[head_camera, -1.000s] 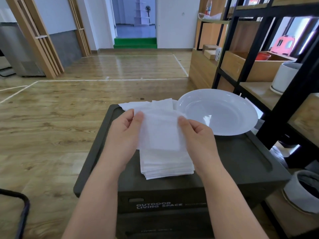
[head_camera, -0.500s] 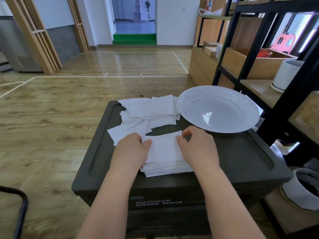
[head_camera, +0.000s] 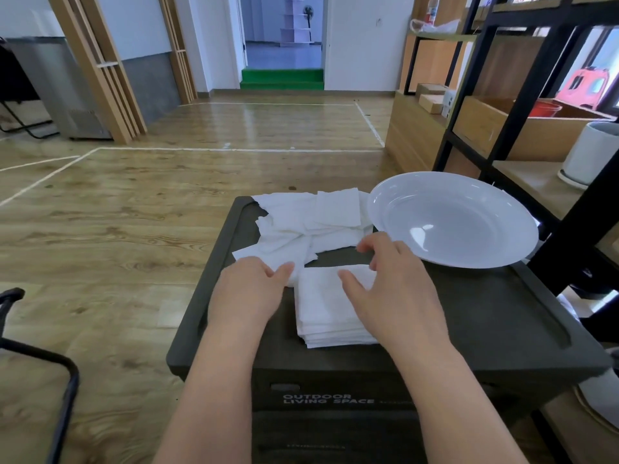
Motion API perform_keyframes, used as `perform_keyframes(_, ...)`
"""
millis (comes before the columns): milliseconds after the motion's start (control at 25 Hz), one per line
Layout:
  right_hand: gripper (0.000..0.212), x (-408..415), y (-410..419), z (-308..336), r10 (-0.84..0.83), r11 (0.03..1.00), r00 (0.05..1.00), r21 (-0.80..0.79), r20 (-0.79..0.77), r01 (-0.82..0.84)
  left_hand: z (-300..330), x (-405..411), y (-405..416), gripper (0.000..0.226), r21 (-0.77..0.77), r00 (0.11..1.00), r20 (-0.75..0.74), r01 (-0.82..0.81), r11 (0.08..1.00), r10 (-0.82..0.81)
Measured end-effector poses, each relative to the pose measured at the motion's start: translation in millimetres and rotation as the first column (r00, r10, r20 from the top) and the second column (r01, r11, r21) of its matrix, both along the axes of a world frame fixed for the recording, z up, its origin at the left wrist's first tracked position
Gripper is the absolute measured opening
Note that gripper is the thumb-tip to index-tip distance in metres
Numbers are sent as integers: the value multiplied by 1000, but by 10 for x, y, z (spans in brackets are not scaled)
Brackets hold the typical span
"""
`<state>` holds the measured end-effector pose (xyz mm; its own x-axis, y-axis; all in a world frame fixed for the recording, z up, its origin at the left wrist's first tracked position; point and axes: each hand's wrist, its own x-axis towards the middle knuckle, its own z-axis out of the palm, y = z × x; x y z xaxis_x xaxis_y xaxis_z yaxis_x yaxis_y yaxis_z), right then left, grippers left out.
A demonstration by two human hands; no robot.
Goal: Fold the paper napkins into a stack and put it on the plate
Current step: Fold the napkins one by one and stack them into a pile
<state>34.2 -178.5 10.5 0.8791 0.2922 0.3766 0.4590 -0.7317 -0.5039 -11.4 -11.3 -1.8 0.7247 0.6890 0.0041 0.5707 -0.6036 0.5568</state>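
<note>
Reaching with loosely spread, empty right hand (head_camera: 392,289) and left hand (head_camera: 254,289) from folded napkin stack (head_camera: 326,309) on box lid (head_camera: 485,323) toward loose napkins (head_camera: 301,226) beside white plate (head_camera: 452,219), best pinching one sheet only.

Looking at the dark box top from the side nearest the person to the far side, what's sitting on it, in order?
Folded napkin stack → loose unfolded napkins. The white plate sits to the right, level with the loose ones, so I leave it unranked.
</note>
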Motion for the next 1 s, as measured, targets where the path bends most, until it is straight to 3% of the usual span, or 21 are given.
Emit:
perform_keyframes(120, 30, -51, 84, -77, 154, 973, 979, -150, -134, -174, -29, -54, 276, 24, 7, 975, 136, -181, 983, 178)
perform_keyframes(160, 30, -42, 87, -97, 165, 964, 967, -175, -194, -199, -64, -60, 328, 27, -5, 974, 130, -184, 983, 183)
perform_keyframes(320, 31, -1, 68, -96, 162, 965, 950, -158, -266, -208, -155, -12, 325, 58, -29, 994, 94, -48, 998, 50)
perform_keyframes(440, 30, -8, 61, -89, 162, 966, 946, -149, -279, -210, -173, 44, 325, 51, -15, 997, 79, -3, 1000, 4)
perform_keyframes(560, 30, -10, 53, -89, 164, 967, 945, -143, -281, -210, -181, 62, 310, 17, 1, 987, 162, 13, 1000, -13)
perform_keyframes(760, 30, -7, 44, -78, 165, 970, 942, -124, -293, -208, -63, 8, 255, 11, 85, 940, 341, -26, 996, -4)
perform_keyframes(880, 36, 1, 52, -76, 158, 983, 959, -52, -234, -174, 78, -37, 184, 8, -27, 864, 503, 18, 999, -2)
perform_keyframes(1000, 60, -19, 83, -32, 198, 977, 978, 96, -66, -191, 242, -81, 91, 5, -145, 790, 612, 122, 982, -8)
